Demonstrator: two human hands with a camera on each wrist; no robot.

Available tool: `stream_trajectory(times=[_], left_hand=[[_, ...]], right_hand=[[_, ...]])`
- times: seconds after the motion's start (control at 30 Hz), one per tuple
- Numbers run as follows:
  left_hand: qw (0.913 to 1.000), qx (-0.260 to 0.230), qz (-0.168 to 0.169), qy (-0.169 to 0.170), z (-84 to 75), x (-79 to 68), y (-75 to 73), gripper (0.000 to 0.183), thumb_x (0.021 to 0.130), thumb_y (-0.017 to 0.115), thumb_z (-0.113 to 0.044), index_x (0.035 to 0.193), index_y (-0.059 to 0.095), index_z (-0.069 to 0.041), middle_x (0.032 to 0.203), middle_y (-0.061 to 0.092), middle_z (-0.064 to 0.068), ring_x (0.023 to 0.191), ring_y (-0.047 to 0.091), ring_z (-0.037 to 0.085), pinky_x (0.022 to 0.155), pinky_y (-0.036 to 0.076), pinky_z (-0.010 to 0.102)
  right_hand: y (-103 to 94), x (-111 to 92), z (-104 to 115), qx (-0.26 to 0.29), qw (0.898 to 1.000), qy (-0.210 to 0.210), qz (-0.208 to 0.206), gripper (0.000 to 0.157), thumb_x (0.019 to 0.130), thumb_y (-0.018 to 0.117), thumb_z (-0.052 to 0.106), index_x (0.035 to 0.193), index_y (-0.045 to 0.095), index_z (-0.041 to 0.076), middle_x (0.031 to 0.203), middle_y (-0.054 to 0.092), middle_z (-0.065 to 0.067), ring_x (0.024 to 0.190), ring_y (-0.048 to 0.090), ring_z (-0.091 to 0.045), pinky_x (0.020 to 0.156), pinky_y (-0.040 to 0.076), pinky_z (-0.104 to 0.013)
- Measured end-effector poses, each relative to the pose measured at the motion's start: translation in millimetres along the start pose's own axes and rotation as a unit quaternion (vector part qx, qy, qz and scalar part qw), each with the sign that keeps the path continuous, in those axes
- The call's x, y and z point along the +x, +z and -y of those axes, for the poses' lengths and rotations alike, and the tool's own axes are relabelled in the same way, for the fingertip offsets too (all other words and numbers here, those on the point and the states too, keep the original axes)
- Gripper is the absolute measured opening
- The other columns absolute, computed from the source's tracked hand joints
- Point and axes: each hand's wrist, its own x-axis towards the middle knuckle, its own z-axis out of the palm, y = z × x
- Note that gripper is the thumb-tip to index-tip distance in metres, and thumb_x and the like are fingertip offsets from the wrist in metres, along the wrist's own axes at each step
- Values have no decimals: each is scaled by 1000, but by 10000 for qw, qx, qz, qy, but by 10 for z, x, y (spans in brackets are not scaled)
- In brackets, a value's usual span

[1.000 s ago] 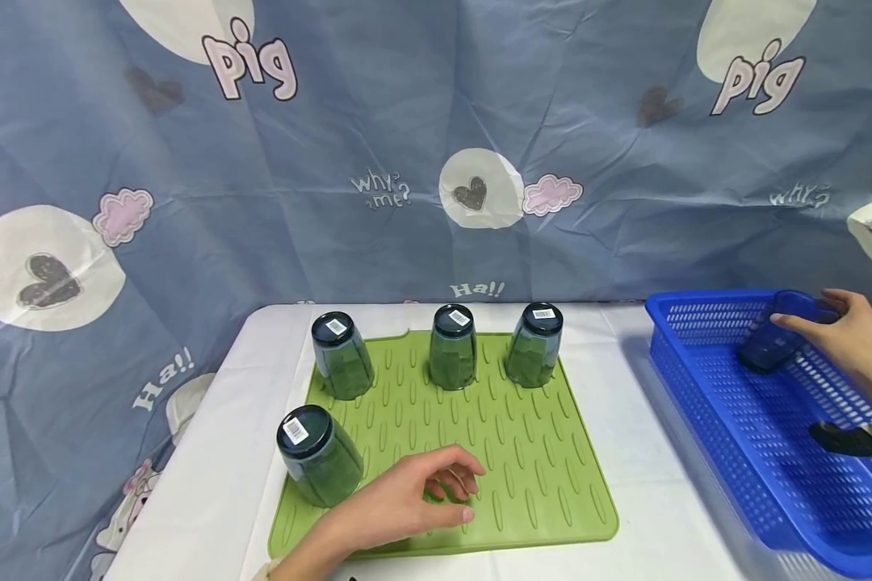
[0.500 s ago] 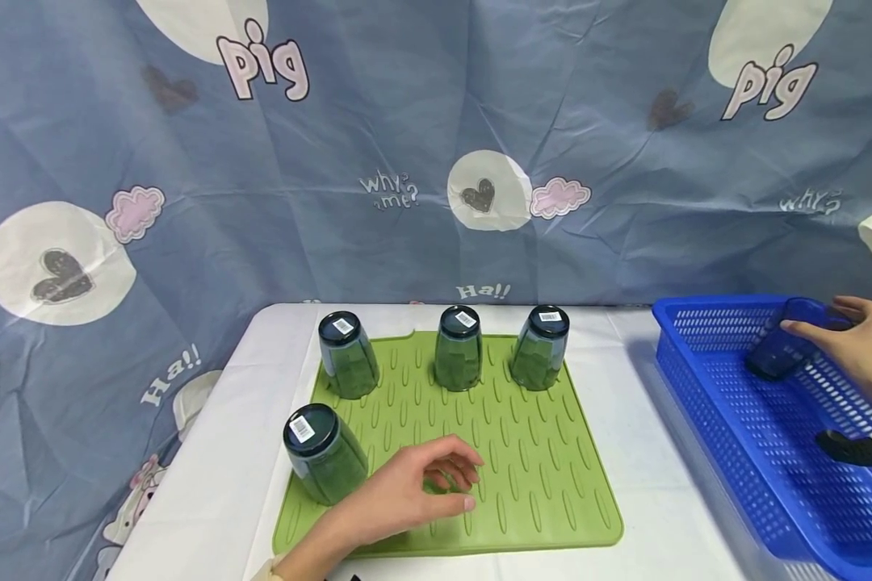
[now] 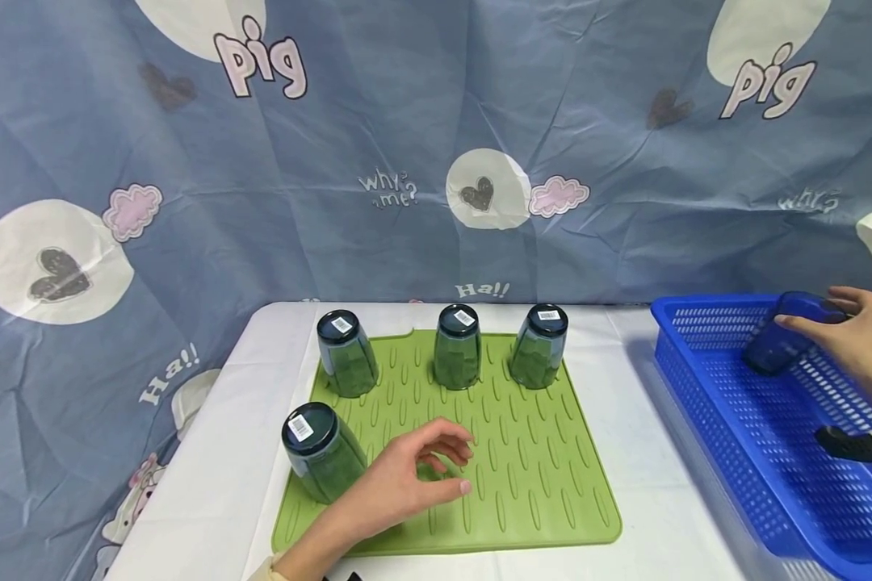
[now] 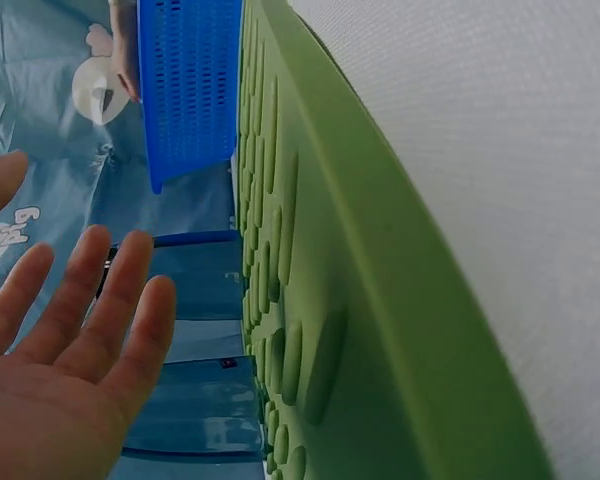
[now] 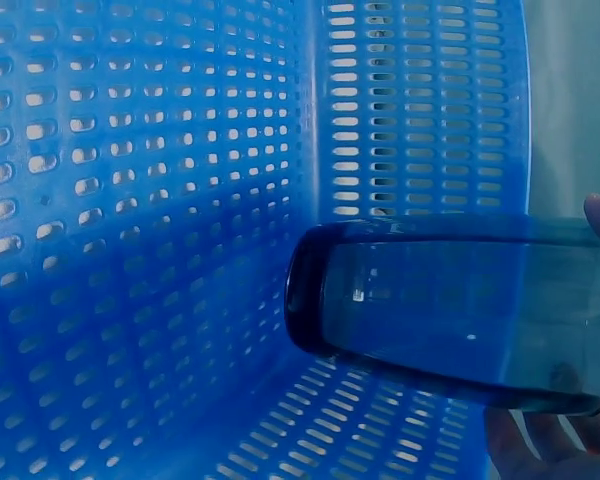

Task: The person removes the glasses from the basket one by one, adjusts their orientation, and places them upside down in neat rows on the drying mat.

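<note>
My right hand (image 3: 853, 335) grips a dark blue-tinted drinking glass (image 3: 773, 343) near its rim, inside the blue plastic basket (image 3: 727, 460). In the right wrist view the glass (image 5: 410, 310) stands with its thick base down, within the basket's corner, with thumb and fingers on either side of the rim. Over the front of the green ribbed drying mat (image 3: 530, 460) hovers my left hand (image 3: 407, 484), fingers loosely bent and holding nothing. Nearest to it is an upside-down glass (image 3: 323, 452) with a barcode sticker on its base.
Along the mat's back edge stand three more upturned glasses: a left one (image 3: 347, 355), a middle one (image 3: 458, 347) and a right one (image 3: 539, 347). A white cloth (image 3: 647, 452) covers the table. Behind hangs a blue printed curtain (image 3: 378, 105).
My left hand has shifted slightly upward over the mat. The right hand keeps its grip on the glass in the basket, nearly unmoved. The view has turned slightly.
</note>
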Motion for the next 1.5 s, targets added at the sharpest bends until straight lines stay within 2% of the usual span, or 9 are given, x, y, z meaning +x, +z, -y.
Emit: stream_trajectory(times=[0.2, 0.5, 0.73, 0.97, 1.13, 1.3, 1.37, 1.43, 1.5], left_hand=[[9998, 1, -207, 34, -38, 5, -17, 39, 86, 77, -15, 120, 61, -21, 113, 64, 8, 106, 60, 20, 91, 51, 43], [9999, 60, -134, 39, -43, 2, -17, 36, 88, 76, -20, 120, 60, -22, 112, 64, 7, 105, 60, 20, 90, 52, 40], [10000, 54, -41, 6, -14, -6, -11, 38, 87, 76, -22, 122, 59, -23, 114, 64, 7, 106, 60, 20, 90, 52, 36], [10000, 43, 36, -2, 12, -13, -2, 41, 86, 77, -20, 123, 58, -26, 116, 64, 7, 106, 60, 20, 90, 52, 37], [10000, 15, 88, 11, 17, -13, 9, 43, 86, 76, -17, 124, 58, -25, 116, 64, 7, 107, 60, 22, 91, 52, 37], [9999, 25, 75, 84, 21, -8, 11, 43, 87, 76, -19, 126, 57, -23, 116, 63, 9, 106, 60, 23, 91, 52, 36], [9999, 22, 75, 91, 24, -6, 11, 43, 87, 76, -20, 126, 57, -23, 116, 63, 9, 106, 60, 23, 90, 52, 36], [9999, 9, 72, 73, 23, -4, 9, 43, 87, 76, -20, 126, 57, -23, 116, 63, 9, 106, 60, 23, 90, 52, 36], [10000, 8, 74, 46, 22, -2, 5, 43, 87, 76, -21, 126, 57, -24, 116, 63, 9, 106, 60, 23, 90, 52, 36]], right_hand=[[-45, -13, 82, -2, 9999, -131, -44, 90, 91, 69, 33, 151, 17, -8, 145, 29, -42, 126, 33, -62, 102, 31, -67], [-114, -69, 188, 33, 9995, -294, 80, 90, 94, 64, 33, 153, 10, -7, 145, 24, -43, 128, 28, -64, 99, 29, -73], [-153, -108, 173, -212, 9990, -353, 195, 90, 92, 66, 36, 153, 15, -6, 143, 30, -43, 127, 33, -61, 96, 36, -70], [-169, -191, 130, -25, 9974, -576, 427, 87, 93, 66, 33, 152, 17, -8, 140, 28, -47, 122, 30, -64, 91, 31, -77], [-131, -247, 61, -51, 9982, -558, 218, 83, 94, 65, 37, 155, 22, 2, 143, 30, -40, 120, 31, -57, 88, 32, -74], [-115, -322, 81, 303, 9984, -465, -118, 81, 92, 69, 32, 154, 26, 3, 146, 32, -35, 124, 33, -51, 101, 31, -68], [-135, -370, 130, 557, 9965, -599, -168, 81, 90, 70, 25, 151, 26, -5, 143, 31, -40, 124, 33, -56, 105, 25, -69], [-113, -400, 134, 438, 9971, -484, -396, 78, 91, 70, 28, 153, 29, 2, 145, 36, -31, 123, 35, -47, 108, 29, -61], [-109, -436, 155, 558, 9962, -502, -445, 77, 92, 68, 26, 153, 28, 1, 147, 33, -33, 127, 32, -52, 109, 25, -65]])
